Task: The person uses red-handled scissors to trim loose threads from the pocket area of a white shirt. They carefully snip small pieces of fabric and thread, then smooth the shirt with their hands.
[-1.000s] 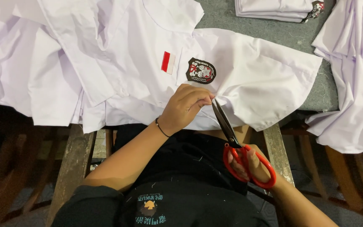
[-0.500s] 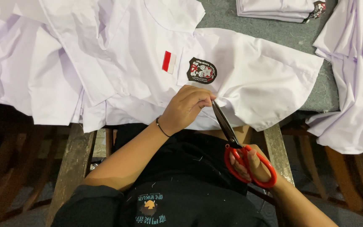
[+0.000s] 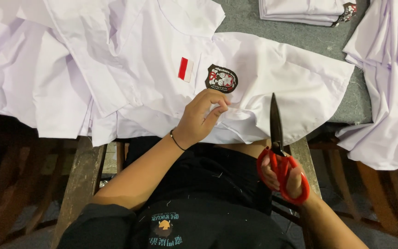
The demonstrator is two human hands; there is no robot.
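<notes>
White shirt (image 3: 263, 87) lies spread over the grey table top (image 3: 300, 39), its lower edge hanging off the near side of the table toward the person's lap. The left hand (image 3: 203, 117) rests on this lower edge, fingers curled and pinching a small fold of the fabric; a thin dark bracelet (image 3: 177, 140) circles the wrist. Just above that hand, on the shirt's chest, sits a dark shield-shaped badge (image 3: 221, 78) with red and white embroidery. Beside the badge, further from the scissors, is a small red-and-white rectangular patch (image 3: 185, 69).

The right hand (image 3: 284, 177) is held below and apart from the shirt's edge, over the lap, closed through the loops of red-handled scissors (image 3: 279, 157). The dark blades are together and point straight up, the tip overlapping the white cloth as seen from above. Whether the tip touches the fabric cannot be determined.

Beyond the left hand, more white garments (image 3: 38, 78) are piled loosely across the table. Beyond the right hand, at the far edge, lies a neatly folded stack of white shirts (image 3: 300, 11). Outward of the right hand, another white garment (image 3: 388, 92) drapes off the table's end. A wooden bench frame (image 3: 81, 175) shows beneath the left forearm.
</notes>
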